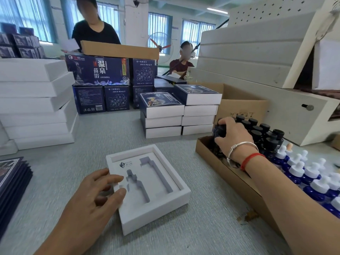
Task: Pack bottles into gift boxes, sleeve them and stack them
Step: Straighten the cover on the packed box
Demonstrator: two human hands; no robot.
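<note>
An open white gift box (166,203) lies on the grey table in front of me, its foam insert showing two empty bottle-shaped cutouts. My left hand (95,197) rests on the box's left edge with fingers spread over the insert. My right hand (232,137) reaches into a shallow cardboard tray (231,176) and grips a dark black-capped bottle (219,130) at the tray's far left end. More black-capped bottles (265,133) stand in the tray behind it. Sleeved boxes (181,111) sit in two stacks beyond the gift box.
Blue bottles with white dropper caps (312,179) crowd the right edge. Stacked white boxes (36,103) fill the left side, flat dark sleeves (12,183) lie at the near left. Large dark-blue cartons (103,83) stand at the back. Two people work beyond them.
</note>
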